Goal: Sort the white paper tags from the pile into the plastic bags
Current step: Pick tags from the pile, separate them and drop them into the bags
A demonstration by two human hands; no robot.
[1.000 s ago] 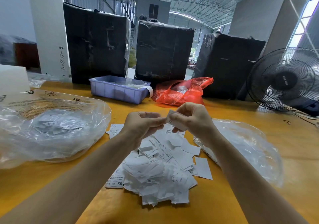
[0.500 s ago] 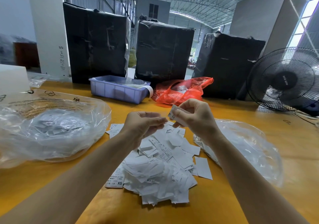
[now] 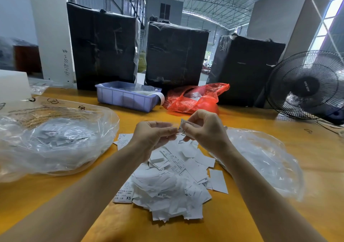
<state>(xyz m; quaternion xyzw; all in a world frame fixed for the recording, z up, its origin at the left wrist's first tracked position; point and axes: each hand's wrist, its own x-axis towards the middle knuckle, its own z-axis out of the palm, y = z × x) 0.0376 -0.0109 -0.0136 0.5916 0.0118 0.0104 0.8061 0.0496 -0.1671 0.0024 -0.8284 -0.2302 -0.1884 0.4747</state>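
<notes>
A loose pile of white paper tags (image 3: 171, 184) lies heaped on the yellow table (image 3: 307, 159) directly below the hands; the tags are small rectangles, some blank side up, others showing printed size marks such as XS, S and L. At nine o'clock from the pile lies a clear plastic bag (image 3: 55, 141) with tags visible through it, and at three o'clock lies a second clear bag (image 3: 264, 159), flatter and crumpled. The right hand (image 3: 206, 131) holds one tag (image 3: 183, 127) above the pile, pinched between thumb and curled fingers, the tag tilted with dark print on it. The left hand (image 3: 152, 135) is curled with its fingertips meeting the tag's near edge; it seems to pinch that edge too, though the contact is hard to make out.
</notes>
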